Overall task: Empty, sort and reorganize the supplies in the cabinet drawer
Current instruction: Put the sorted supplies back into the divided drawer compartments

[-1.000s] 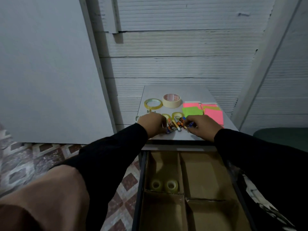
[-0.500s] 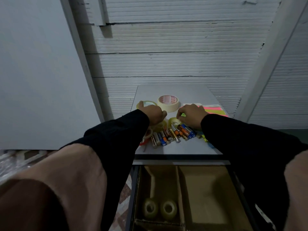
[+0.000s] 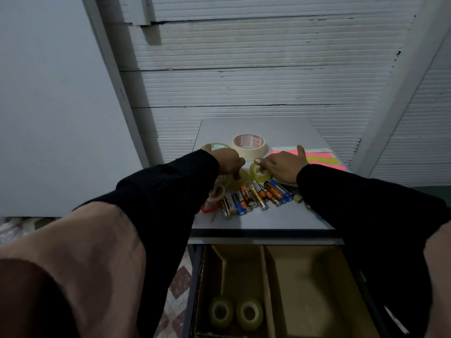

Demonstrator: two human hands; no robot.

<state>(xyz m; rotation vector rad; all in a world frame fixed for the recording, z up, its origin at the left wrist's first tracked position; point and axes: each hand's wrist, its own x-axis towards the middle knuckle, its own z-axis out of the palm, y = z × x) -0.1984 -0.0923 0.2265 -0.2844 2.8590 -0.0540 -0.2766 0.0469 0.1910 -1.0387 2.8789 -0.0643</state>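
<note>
Both hands are over the middle of the grey cabinet top surface (image 3: pixel 256 128), arms in black sleeves.

Left hand (image 3: pixel 228 162): fingers curled down onto a small yellowish tape roll (image 3: pixel 240 178) lying just behind the batteries; a fingertip sits at or in its core. Whether the roll is actually gripped cannot be told. Behind this hand, toward the left edge of the surface, a thin clear tape ring (image 3: pixel 216 146) lies flat, partly hidden by the wrist.

Right hand (image 3: pixel 284 164): fingers loosely bent, spread over a second small yellowish tape roll (image 3: pixel 260 172), index and thumb touching its top. Not closed around it.

A wide masking tape roll (image 3: pixel 249 145) with red print inside its core lies flat behind the gap between the two hands, apart from both.

Batteries (image 3: pixel 256 196): a row of about a dozen, lying side by side, slanting from the front left toward the right hand's wrist. Colours orange, blue, gold, black.

Left of the batteries, near the left edge: a whitish tape ring (image 3: pixel 218 191) and a red rubber band (image 3: pixel 207 209), both partly under the left sleeve.

Neon pink and green paper sheets (image 3: pixel 322 158) lie at the right edge of the surface, beyond the right hand.

Below the front edge the cabinet drawer (image 3: pixel 305 276) stands open, lined with cardboard dividers. Two clear tape rolls (image 3: pixel 235 313) stand on edge side by side in the left compartment. Nothing shows on the visible part of the right compartment's floor.
</note>
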